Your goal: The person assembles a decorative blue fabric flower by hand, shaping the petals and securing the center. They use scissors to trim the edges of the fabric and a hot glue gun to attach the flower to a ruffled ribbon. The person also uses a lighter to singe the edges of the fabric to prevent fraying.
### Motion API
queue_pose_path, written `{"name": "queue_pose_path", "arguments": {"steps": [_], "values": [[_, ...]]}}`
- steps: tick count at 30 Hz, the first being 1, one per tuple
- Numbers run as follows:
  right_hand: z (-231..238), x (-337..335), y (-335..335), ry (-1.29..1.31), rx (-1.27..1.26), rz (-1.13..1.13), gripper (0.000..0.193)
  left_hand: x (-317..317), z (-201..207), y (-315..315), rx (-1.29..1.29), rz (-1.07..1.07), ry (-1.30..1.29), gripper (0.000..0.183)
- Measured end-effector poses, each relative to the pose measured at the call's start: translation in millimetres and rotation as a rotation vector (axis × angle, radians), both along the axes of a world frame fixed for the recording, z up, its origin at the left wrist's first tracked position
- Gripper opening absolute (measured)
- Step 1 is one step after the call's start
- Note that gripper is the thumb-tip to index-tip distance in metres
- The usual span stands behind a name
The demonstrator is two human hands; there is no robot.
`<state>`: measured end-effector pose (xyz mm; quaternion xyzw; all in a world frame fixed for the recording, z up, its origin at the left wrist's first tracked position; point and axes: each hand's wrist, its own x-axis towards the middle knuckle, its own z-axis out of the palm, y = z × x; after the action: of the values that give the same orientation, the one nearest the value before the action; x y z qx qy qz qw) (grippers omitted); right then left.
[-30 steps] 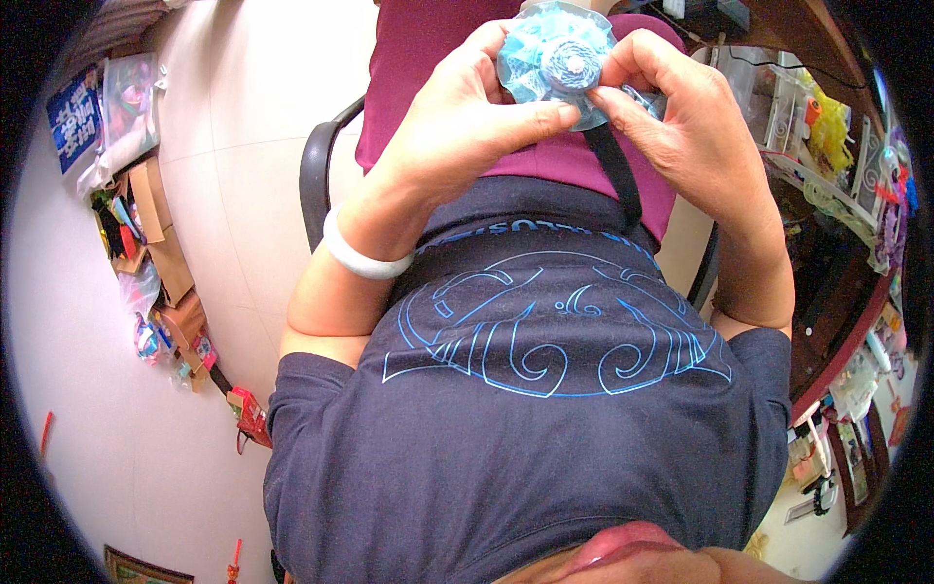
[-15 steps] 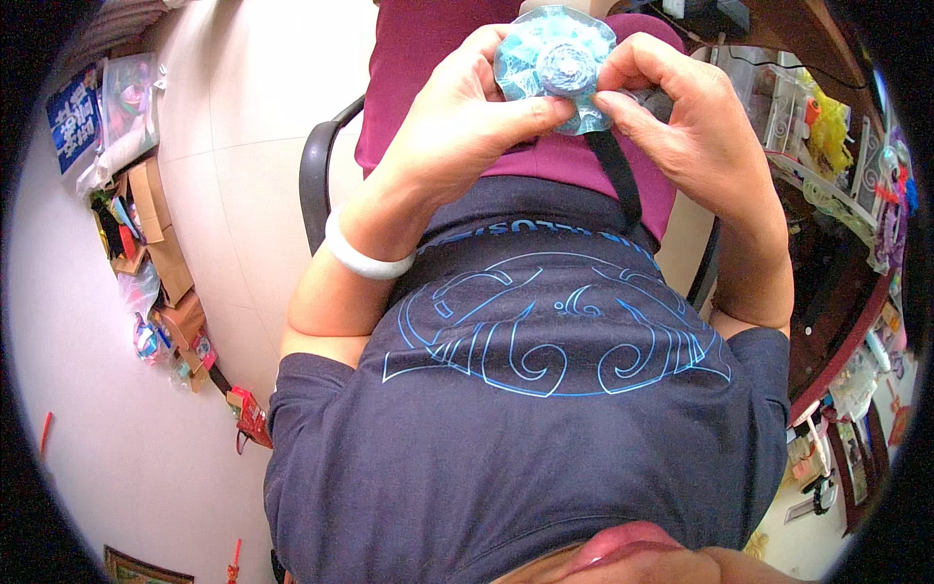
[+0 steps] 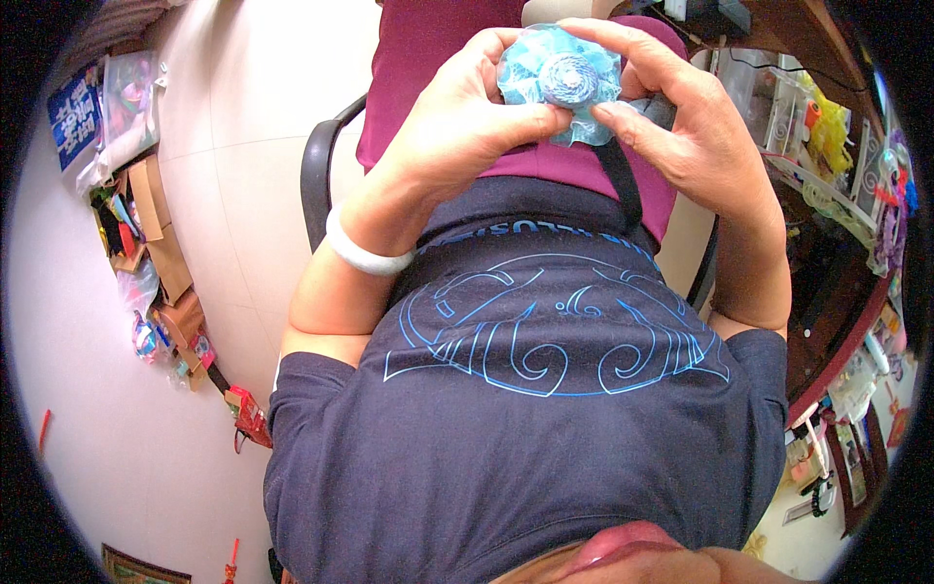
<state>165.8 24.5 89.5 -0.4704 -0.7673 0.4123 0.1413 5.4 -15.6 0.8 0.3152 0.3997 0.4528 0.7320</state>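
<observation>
A light-blue ruffled fabric flower (image 3: 530,63) with a tightly coiled, pale centre faces up over my lap. My left hand (image 3: 467,112) grips its left side, with the thumb along the lower front edge and the other fingers mostly hidden behind. Around the right side curls my right hand (image 3: 681,107): its index finger lies along the top edge and its thumb presses at the lower right of the coil. Below the flower, a black strap (image 3: 618,180) crosses the maroon cloth on my lap. A white bangle (image 3: 365,255) circles my left wrist.
To the right stands a dark red-brown table (image 3: 827,302) with a white rack, a yellow bundle (image 3: 832,131) and loose craft materials. A black chair armrest (image 3: 316,170) is left of my lap. Cardboard boxes (image 3: 161,214) and plastic bags line the floor farther left.
The flower has moved slightly downward and tilted. My right index finger has gone from the coil's right side to the flower's top edge, so the right hand is spread wider around it.
</observation>
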Motion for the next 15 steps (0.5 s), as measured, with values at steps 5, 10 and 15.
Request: {"name": "queue_pose_path", "arguments": {"steps": [5, 10, 15], "values": [[-34.6, 24.0, 8.6, 0.295, 0.008, 0.186, 0.028, -3.9, 4.6, 0.6, -0.005, -0.021, -0.051, 0.051], [-32.3, 25.4, 10.8, 0.201, 0.022, 0.192, 0.032, -11.9, 13.0, -0.1, -0.094, -0.104, -0.084, 0.044], [-37.5, 26.6, 11.4, 0.130, 0.034, 0.228, 0.033, -11.4, 8.5, -0.4, -0.171, -0.045, -0.116, 0.034]]}}
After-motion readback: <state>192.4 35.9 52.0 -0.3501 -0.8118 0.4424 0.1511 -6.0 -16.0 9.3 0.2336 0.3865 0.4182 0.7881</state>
